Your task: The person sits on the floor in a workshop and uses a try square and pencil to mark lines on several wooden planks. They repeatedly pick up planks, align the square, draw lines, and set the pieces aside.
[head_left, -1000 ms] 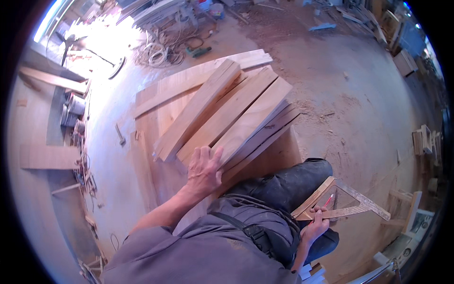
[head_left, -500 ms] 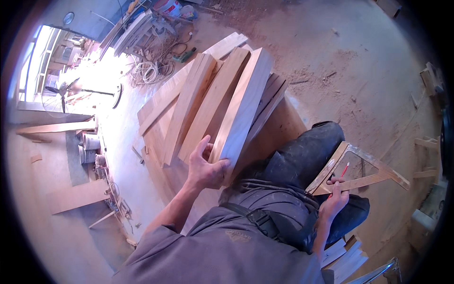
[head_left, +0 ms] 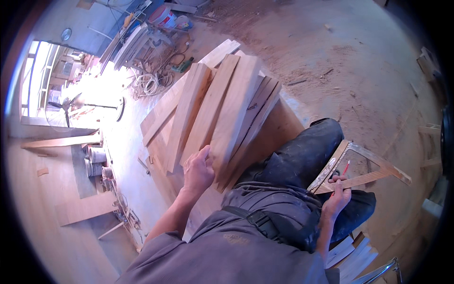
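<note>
My left hand is at the near end of a thick wooden board, its fingers curled together against the board's near left corner. That board lies wide face up among several other pale wooden boards set side by side on a wooden work surface. Darker boards lie just to its right. Down at the right, by my knee, my right hand is closed around the lower bar of a triangular wooden frame. A red pencil sticks up from the same hand.
Cables and a green power tool lie on the floor beyond the boards. A standing fan and stacked buckets are at the left. More cut wood sits at the lower right, and sawdust covers the floor.
The board by my left hand has rolled over, so its wide face now shows on top. My left hand has shifted slightly left and its fingers have drawn together. My right hand keeps its hold.
</note>
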The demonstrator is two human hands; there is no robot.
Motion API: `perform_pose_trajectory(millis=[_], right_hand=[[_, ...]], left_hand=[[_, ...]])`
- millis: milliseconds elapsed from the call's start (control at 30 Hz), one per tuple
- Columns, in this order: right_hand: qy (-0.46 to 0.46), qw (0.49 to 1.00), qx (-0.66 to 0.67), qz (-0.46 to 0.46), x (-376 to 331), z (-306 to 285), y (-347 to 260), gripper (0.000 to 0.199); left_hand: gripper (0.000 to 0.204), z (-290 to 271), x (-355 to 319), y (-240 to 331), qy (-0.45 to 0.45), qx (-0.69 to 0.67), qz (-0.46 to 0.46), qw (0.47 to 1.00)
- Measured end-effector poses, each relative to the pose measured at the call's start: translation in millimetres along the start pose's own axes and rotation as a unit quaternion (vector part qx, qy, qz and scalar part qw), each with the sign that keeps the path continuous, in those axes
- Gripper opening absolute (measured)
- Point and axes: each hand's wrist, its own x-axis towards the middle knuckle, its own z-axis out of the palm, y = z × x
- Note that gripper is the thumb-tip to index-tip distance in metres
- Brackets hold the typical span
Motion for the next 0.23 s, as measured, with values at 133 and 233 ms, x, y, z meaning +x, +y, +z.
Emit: perform_pose_trajectory(millis=[133,233], right_hand=[[0.015,1.000,-0.010,-0.019,1.5,-4.3,-2.6,0.015],[0.071,0.994,-0.078,-0.030,-13.5,-47.4,-32.5,0.016]], left_hand=[[0.042,-7.1,3.4,47.5,0.115,0.035,0.182,0.976],[0.046,26.0,3.4,82.5,0.107,-0.067,0.284,0.950]])
